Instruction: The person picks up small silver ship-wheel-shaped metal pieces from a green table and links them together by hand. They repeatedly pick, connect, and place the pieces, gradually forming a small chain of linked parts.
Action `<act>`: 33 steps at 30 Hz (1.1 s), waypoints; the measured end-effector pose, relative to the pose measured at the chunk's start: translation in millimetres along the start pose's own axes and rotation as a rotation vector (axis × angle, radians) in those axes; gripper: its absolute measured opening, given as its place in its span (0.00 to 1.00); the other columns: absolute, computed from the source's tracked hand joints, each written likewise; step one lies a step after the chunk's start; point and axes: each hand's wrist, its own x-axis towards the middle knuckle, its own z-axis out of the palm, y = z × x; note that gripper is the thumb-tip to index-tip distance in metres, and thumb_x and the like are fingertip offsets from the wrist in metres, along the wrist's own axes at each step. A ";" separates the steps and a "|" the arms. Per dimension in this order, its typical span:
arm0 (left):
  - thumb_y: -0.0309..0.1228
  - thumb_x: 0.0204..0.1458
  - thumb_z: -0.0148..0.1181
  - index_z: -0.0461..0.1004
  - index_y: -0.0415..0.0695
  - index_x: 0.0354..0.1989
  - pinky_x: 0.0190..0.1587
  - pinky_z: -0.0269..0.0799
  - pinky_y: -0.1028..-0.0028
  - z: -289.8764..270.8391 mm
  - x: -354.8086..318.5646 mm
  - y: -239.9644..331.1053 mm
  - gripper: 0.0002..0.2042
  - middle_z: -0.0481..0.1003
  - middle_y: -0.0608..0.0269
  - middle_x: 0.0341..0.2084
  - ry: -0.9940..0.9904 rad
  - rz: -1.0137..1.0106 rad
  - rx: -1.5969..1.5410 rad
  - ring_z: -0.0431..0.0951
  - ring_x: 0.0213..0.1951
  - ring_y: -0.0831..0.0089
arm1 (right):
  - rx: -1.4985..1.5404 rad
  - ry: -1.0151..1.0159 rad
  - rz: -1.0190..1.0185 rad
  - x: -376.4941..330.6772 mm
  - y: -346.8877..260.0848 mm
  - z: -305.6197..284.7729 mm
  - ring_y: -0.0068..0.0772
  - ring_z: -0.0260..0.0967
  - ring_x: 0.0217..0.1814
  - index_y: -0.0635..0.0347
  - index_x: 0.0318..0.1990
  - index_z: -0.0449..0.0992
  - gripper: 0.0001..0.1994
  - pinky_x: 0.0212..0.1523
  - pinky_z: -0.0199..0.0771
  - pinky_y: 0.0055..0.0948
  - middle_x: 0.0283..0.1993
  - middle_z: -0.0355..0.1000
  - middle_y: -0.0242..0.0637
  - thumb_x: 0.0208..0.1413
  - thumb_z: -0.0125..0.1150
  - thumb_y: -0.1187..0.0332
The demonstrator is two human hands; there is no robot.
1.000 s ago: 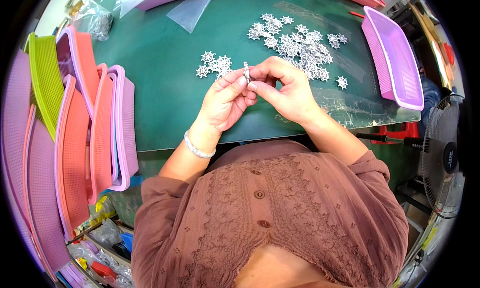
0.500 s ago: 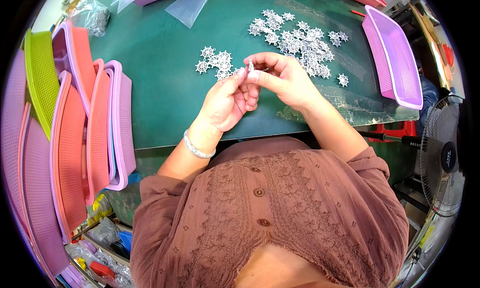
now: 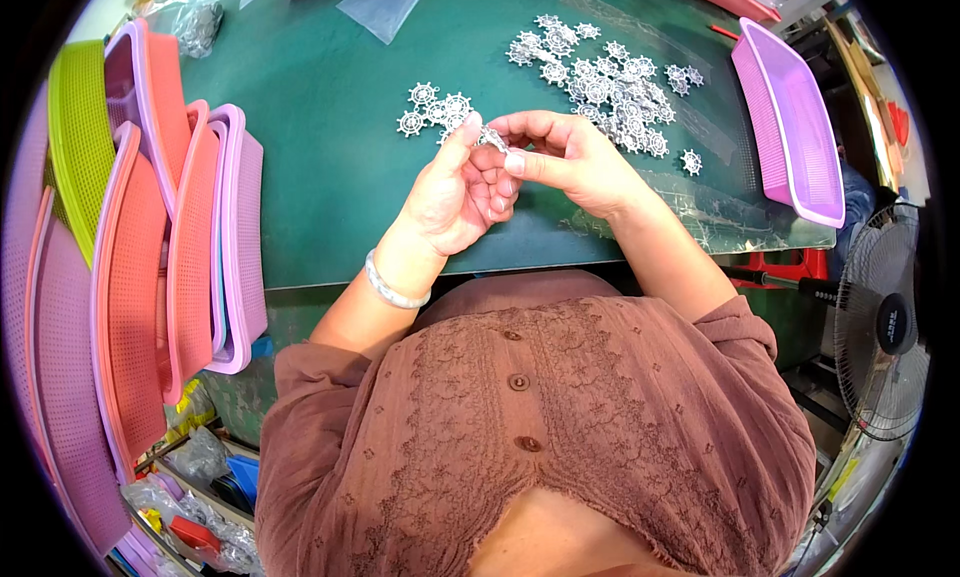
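Above the near part of the green table, my two hands meet around a small silver ship's-wheel charm [image 3: 490, 139], tilted and partly covered by fingers. My right hand [image 3: 570, 162] pinches it between thumb and forefinger. My left hand [image 3: 445, 202] is closed at its other side, thumb tip against it and the other fingers curled below. Just beyond my left thumb lies a small group of similar charms [image 3: 423, 95]. Farther right is a larger, loose pile of the same silver charms [image 3: 610, 87], with one lone charm [image 3: 691, 162] at its near right.
Nested plastic baskets [image 3: 135, 307] in purple, coral and green stand at the left. A purple basket [image 3: 795, 137] sits on the table's right edge. Clear plastic bags [image 3: 385, 7] lie at the far side. A black fan [image 3: 885, 322] stands at the right.
The charm has turned from upright to slanting between my fingers. My left thumb has shifted slightly up and left. The whole view has moved a little.
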 end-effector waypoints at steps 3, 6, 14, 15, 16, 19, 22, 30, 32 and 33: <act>0.53 0.54 0.41 0.75 0.40 0.28 0.20 0.61 0.81 -0.1 -0.6 1.7 0.26 0.70 0.66 0.16 -0.010 -0.013 -0.016 0.66 0.18 0.78 | 0.007 -0.019 0.021 -0.3 -0.3 1.3 0.25 0.67 0.41 0.74 0.49 0.65 0.24 0.45 0.68 0.24 0.41 0.70 0.41 0.47 0.63 0.66; 0.51 0.54 0.43 0.75 0.38 0.28 0.21 0.62 0.81 -3.0 -0.9 3.2 0.25 0.73 0.66 0.18 -0.028 -0.018 -0.045 0.68 0.19 0.79 | -0.022 -0.026 0.053 -0.2 3.2 0.5 0.26 0.67 0.42 0.75 0.49 0.65 0.25 0.45 0.68 0.24 0.41 0.70 0.42 0.47 0.63 0.66; 0.43 0.54 0.42 0.75 0.37 0.34 0.22 0.62 0.80 -10.1 -5.3 5.7 0.21 0.71 0.67 0.18 -0.074 -0.045 -0.055 0.67 0.20 0.77 | -0.048 -0.067 0.070 0.5 0.7 4.0 0.25 0.67 0.43 0.71 0.51 0.64 0.24 0.46 0.67 0.24 0.41 0.70 0.40 0.47 0.62 0.69; 0.41 0.54 0.43 0.74 0.37 0.35 0.23 0.64 0.80 -11.2 -7.1 6.2 0.19 0.71 0.66 0.19 -0.054 -0.036 -0.011 0.67 0.21 0.77 | -0.054 -0.088 0.067 1.1 1.1 3.4 0.25 0.67 0.44 0.70 0.51 0.64 0.23 0.46 0.68 0.25 0.42 0.70 0.38 0.47 0.61 0.70; 0.38 0.53 0.44 0.74 0.36 0.35 0.24 0.65 0.80 -11.9 -9.7 6.5 0.17 0.72 0.66 0.20 -0.033 -0.026 0.033 0.68 0.21 0.77 | -0.129 -0.111 -0.004 2.2 1.5 2.1 0.25 0.66 0.44 0.69 0.52 0.64 0.24 0.46 0.67 0.25 0.42 0.69 0.38 0.47 0.62 0.70; 0.29 0.51 0.45 0.73 0.35 0.38 0.27 0.68 0.80 -14.2 -21.0 7.1 0.12 0.73 0.63 0.23 0.027 0.089 0.259 0.70 0.23 0.76 | -0.379 -0.197 -0.138 7.3 -4.5 -5.4 0.27 0.64 0.45 0.64 0.54 0.63 0.27 0.42 0.66 0.26 0.45 0.68 0.37 0.44 0.63 0.70; 0.20 0.47 0.45 0.71 0.35 0.41 0.30 0.70 0.79 -16.4 -32.0 9.8 0.13 0.74 0.60 0.28 0.107 0.183 0.403 0.74 0.27 0.74 | -0.662 -0.133 -0.079 25.4 0.9 -16.0 0.25 0.65 0.40 0.62 0.53 0.65 0.26 0.38 0.67 0.24 0.44 0.69 0.37 0.43 0.63 0.70; 0.21 0.46 0.45 0.65 0.33 0.45 0.38 0.73 0.72 -40.8 -40.7 16.2 0.16 0.70 0.53 0.40 0.037 0.289 0.161 0.73 0.40 0.67 | -1.193 0.040 -0.190 62.6 11.2 8.3 0.45 0.67 0.40 0.62 0.38 0.72 0.18 0.41 0.67 0.36 0.38 0.67 0.44 0.40 0.63 0.60; 0.23 0.47 0.46 0.64 0.34 0.45 0.38 0.73 0.72 -45.6 -42.8 19.7 0.15 0.70 0.54 0.40 0.062 0.291 0.136 0.73 0.39 0.67 | -1.286 0.072 -0.204 66.4 13.0 13.1 0.44 0.67 0.41 0.62 0.36 0.72 0.18 0.41 0.67 0.37 0.37 0.67 0.43 0.40 0.63 0.60; 0.25 0.49 0.47 0.64 0.35 0.45 0.36 0.73 0.74 -44.2 -43.2 19.9 0.14 0.70 0.55 0.37 0.104 0.302 0.167 0.73 0.37 0.69 | -1.271 0.062 -0.200 67.2 13.1 13.3 0.44 0.67 0.41 0.61 0.35 0.72 0.16 0.40 0.67 0.37 0.37 0.66 0.42 0.41 0.63 0.61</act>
